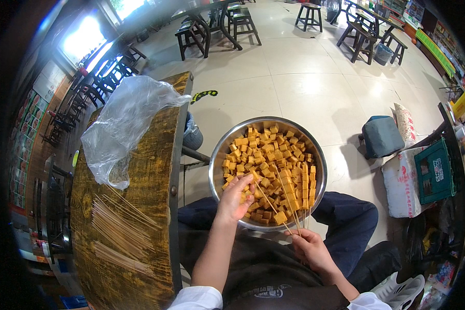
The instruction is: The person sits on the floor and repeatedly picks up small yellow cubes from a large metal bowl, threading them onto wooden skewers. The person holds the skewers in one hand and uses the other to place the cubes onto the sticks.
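Observation:
A wide stainless steel basin rests between my knees, heaped with golden-brown cubes that look like firm tofu. My left hand is over the basin and pinches one cube at the tip of a bamboo skewer. Low on that same skewer sits another cube. My right hand, at the basin's near rim, grips the lower ends of a few skewers. Filled skewers lie side by side against the basin's right inner wall.
Left of me stands a wooden table bearing bundles of bare bamboo skewers and a crumpled clear plastic bag. A bin is beside it. On my right are a dark stool, a white box and a green crate.

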Demonstrator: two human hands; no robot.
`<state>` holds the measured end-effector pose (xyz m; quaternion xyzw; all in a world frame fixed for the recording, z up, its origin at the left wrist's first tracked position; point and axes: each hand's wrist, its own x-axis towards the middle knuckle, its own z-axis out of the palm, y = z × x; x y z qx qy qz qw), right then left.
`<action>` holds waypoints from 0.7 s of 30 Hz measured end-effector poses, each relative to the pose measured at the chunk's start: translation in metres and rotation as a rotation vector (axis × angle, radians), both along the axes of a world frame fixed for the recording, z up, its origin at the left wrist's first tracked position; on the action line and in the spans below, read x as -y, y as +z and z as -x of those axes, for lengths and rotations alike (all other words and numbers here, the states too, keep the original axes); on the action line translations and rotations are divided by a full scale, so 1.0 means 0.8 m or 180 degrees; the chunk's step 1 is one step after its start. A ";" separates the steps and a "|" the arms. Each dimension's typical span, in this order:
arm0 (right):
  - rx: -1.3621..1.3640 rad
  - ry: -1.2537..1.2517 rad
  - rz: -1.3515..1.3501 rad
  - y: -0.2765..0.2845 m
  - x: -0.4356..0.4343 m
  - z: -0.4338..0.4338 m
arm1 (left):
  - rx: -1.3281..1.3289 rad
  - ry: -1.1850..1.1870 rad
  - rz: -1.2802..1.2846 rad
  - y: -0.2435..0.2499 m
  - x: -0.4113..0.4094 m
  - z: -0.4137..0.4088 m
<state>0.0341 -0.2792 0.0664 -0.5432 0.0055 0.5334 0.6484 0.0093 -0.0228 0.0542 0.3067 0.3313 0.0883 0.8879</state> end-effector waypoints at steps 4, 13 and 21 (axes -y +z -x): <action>0.0047 -0.0037 -0.0021 -0.001 -0.004 -0.001 | -0.0113 -0.0179 0.0038 0.001 0.017 0.005; 0.0087 -0.0305 -0.0042 -0.007 -0.023 -0.012 | -0.0426 -0.0661 0.0148 0.001 0.054 0.014; 0.0177 -0.0233 -0.0058 -0.003 -0.020 -0.010 | 0.0074 -0.0169 0.0876 -0.011 -0.002 0.004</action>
